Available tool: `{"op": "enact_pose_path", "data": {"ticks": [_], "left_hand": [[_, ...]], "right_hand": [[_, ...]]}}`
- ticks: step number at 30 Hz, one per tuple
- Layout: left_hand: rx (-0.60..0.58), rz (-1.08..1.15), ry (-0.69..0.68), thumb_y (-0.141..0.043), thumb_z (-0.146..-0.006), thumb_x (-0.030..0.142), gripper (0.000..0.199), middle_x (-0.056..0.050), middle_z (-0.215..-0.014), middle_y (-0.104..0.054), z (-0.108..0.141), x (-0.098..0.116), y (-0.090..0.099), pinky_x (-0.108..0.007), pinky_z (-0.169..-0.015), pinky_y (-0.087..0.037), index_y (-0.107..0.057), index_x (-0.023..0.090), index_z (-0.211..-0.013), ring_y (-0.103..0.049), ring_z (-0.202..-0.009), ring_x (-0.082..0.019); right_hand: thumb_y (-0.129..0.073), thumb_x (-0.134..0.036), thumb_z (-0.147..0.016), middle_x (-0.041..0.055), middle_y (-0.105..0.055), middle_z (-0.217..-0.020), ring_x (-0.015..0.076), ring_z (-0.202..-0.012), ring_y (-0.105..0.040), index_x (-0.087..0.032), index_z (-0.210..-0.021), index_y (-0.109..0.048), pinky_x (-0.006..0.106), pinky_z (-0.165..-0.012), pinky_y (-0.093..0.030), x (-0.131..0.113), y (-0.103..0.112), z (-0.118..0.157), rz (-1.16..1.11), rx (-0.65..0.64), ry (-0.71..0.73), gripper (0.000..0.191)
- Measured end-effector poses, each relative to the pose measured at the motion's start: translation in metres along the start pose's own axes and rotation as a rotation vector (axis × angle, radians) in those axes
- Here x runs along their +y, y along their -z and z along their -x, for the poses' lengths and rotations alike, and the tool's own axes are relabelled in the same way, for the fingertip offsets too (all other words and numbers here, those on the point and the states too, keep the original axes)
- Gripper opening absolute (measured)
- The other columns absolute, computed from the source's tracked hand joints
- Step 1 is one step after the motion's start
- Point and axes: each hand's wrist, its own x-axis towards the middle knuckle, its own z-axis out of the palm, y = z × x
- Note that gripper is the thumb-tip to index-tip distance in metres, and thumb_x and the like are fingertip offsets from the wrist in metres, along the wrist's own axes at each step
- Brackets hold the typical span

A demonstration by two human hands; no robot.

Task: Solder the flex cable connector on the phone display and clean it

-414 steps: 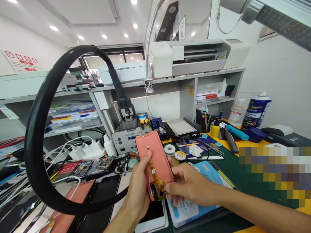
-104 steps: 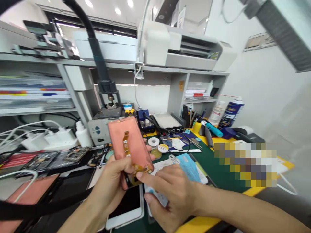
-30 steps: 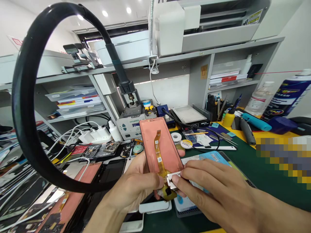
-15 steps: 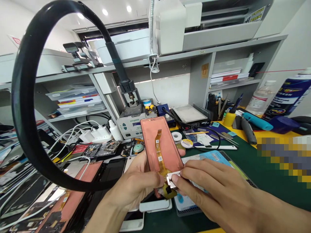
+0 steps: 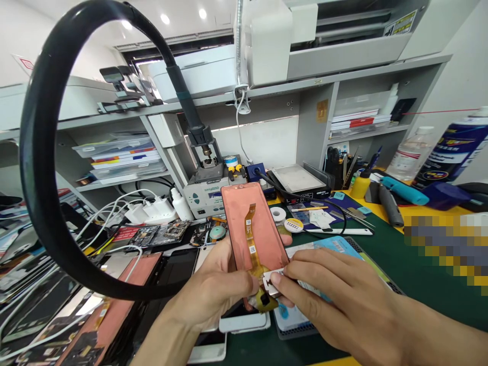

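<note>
My left hand [image 5: 219,284] is closed around a phone screen [image 5: 259,218] whose copper-coloured back faces me, tilted upright over the bench. Its thumb presses near the lower end, beside a gold flex cable [image 5: 249,236] that runs up the back. Between the thumb and fingers of my right hand [image 5: 339,295] is a small, thin, silvery metal blade [image 5: 269,282] with notched edges. The blade lies against the lower right of the screen, by the yellowish film at the cable's base [image 5: 267,301]. Fingers hide part of the blade and the screen's lower edge.
A thick black hose [image 5: 34,168] loops across the left foreground. Phone parts and screens [image 5: 141,269] crowd the bench on the left. Under my hands lie white phones [image 5: 244,323] and a blue pad [image 5: 335,249]. Tools, a yellow bottle [image 5: 359,187] and a spray can [image 5: 448,150] stand at right.
The blade and my right fingers have shifted very slightly at the screen's lower end. Both hands keep their hold.
</note>
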Motion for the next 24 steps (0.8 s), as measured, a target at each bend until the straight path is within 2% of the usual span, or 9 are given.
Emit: {"op": "enact_pose_path", "data": {"ticks": [7, 12, 16, 19, 24], "left_hand": [[-0.009, 0.023, -0.027, -0.067, -0.066, 0.002, 0.055, -0.009, -0.1, -0.071, 0.001, -0.002, 0.001, -0.019, -0.049, -0.043, -0.066, 0.016, -0.119, -0.06, -0.066, -0.013], [-0.045, 0.008, -0.03, -0.063, -0.07, 0.001, 0.053, -0.008, -0.097, -0.071, 0.0, -0.004, 0.003, -0.021, -0.049, -0.041, -0.064, 0.017, -0.121, -0.063, -0.065, -0.014], [-0.086, 0.028, -0.029, -0.062, -0.07, 0.001, 0.055, -0.008, -0.094, -0.071, 0.0, -0.004, 0.003, -0.022, -0.048, -0.039, -0.063, 0.017, -0.122, -0.066, -0.068, -0.018], [-0.084, 0.027, -0.018, -0.062, -0.069, 0.001, 0.058, -0.007, -0.093, -0.071, 0.0, -0.005, 0.003, -0.021, -0.047, -0.038, -0.061, 0.018, -0.125, -0.066, -0.066, -0.016], [-0.056, 0.027, -0.015, -0.062, -0.065, 0.001, 0.064, -0.006, -0.09, -0.071, 0.0, -0.005, 0.002, -0.023, -0.054, -0.045, -0.06, 0.017, -0.127, -0.064, -0.066, -0.015]], "right_hand": [[-0.043, -0.008, -0.093, 0.0133, -0.066, -0.095, 0.0259, -0.094, -0.062, -0.005, -0.112, -0.065, 0.04, -0.078, -0.053, 0.0, 0.0, 0.0, -0.027, 0.003, -0.009, 0.029], [-0.053, -0.005, -0.088, 0.0131, -0.065, -0.097, 0.0248, -0.093, -0.061, -0.006, -0.114, -0.063, 0.038, -0.076, -0.053, 0.001, -0.005, 0.003, -0.046, 0.03, -0.031, 0.028], [-0.053, -0.004, -0.087, 0.0133, -0.064, -0.096, 0.0251, -0.094, -0.063, -0.006, -0.114, -0.062, 0.039, -0.076, -0.055, 0.001, -0.005, 0.004, -0.04, 0.032, -0.045, 0.028], [-0.056, -0.004, -0.086, 0.0129, -0.065, -0.096, 0.025, -0.093, -0.063, -0.006, -0.116, -0.062, 0.039, -0.076, -0.055, 0.002, -0.006, 0.006, -0.043, 0.051, -0.041, 0.03], [-0.057, -0.007, -0.087, 0.0127, -0.066, -0.097, 0.0238, -0.094, -0.064, -0.007, -0.118, -0.061, 0.037, -0.076, -0.056, 0.002, -0.009, 0.01, -0.031, 0.057, -0.057, 0.032]]}}
